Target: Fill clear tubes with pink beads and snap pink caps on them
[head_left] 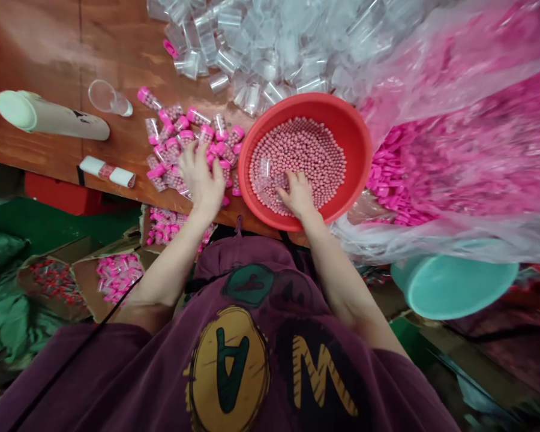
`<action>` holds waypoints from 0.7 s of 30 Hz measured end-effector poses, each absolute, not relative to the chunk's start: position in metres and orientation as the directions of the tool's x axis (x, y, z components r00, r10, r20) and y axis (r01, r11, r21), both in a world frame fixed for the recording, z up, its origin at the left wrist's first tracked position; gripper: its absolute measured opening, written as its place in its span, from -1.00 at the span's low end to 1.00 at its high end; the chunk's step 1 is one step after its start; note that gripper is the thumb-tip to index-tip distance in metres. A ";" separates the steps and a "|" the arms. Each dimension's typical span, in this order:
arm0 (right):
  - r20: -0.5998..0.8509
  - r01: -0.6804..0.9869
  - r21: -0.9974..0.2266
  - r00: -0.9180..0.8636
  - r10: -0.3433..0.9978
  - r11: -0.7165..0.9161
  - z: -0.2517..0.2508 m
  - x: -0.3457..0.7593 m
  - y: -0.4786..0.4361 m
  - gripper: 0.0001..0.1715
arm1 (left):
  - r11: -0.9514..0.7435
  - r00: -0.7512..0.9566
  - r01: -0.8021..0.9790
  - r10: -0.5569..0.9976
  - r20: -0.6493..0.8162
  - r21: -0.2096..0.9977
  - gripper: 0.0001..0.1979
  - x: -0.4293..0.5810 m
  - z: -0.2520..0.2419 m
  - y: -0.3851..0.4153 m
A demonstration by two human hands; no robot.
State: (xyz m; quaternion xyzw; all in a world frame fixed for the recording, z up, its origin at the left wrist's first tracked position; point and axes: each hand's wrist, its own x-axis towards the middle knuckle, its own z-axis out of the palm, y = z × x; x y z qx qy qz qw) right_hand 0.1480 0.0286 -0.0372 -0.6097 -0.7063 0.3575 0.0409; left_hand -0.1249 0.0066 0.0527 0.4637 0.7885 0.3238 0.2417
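Two bare hands reach over a wooden surface (126, 36). Left of centre in the frame, the left hand (203, 180), fingers spread and slightly blurred, spans a heap of pink-capped vials (173, 144), none visibly gripped. At centre, the right hand (298, 193) dips its fingers into pink beads (308, 144) in a red basin (361, 129), near a clear tube (264, 168); whether it pinches anything cannot be told. The vials, apparently thin plastic, look light, stiff and smooth, likely to slide and roll on one another; the barrel just below the cap seems the surest hold, squeezed gently, as thin walls could crack. The beads look hard and quick to scatter, better scooped than picked singly. Loose clear containers (251, 99) crowd the top of the frame; at right, bright pink pieces (389, 174) lie in plastic sheeting (432, 240).
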 end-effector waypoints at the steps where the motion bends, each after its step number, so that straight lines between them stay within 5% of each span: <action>1: -0.390 0.838 -0.546 -0.252 0.886 -0.002 -0.039 0.144 0.029 -0.29 | 0.302 -0.358 0.592 0.929 -0.092 0.748 -0.71 -0.111 0.051 0.009; 5: -0.379 0.794 -0.604 -0.208 0.902 -0.071 -0.041 0.138 0.030 -0.59 | 0.191 0.131 0.557 0.941 -0.313 0.808 -0.68 -0.035 0.029 0.023; 9: -0.385 0.663 -0.714 -0.101 0.917 -0.226 -0.040 0.154 0.026 -0.80 | 0.410 0.002 0.491 0.882 -0.471 0.769 -0.64 0.005 0.004 0.035; 12: -0.462 0.347 -0.835 -0.022 0.887 -0.427 -0.032 0.167 0.019 -0.68 | 0.545 -0.109 0.211 0.838 -0.534 0.811 -0.67 0.011 0.003 0.036; 15: -0.499 0.035 -0.867 -0.066 0.864 -0.498 -0.017 0.174 0.009 -0.43 | 0.608 0.000 -0.075 0.792 -0.610 0.790 -0.76 0.014 0.016 0.031; 21: -0.542 -0.244 -0.796 -0.124 0.831 -0.555 0.008 0.184 -0.006 -0.32 | 0.582 0.183 -0.176 0.812 -0.555 0.794 -0.62 0.015 0.043 0.025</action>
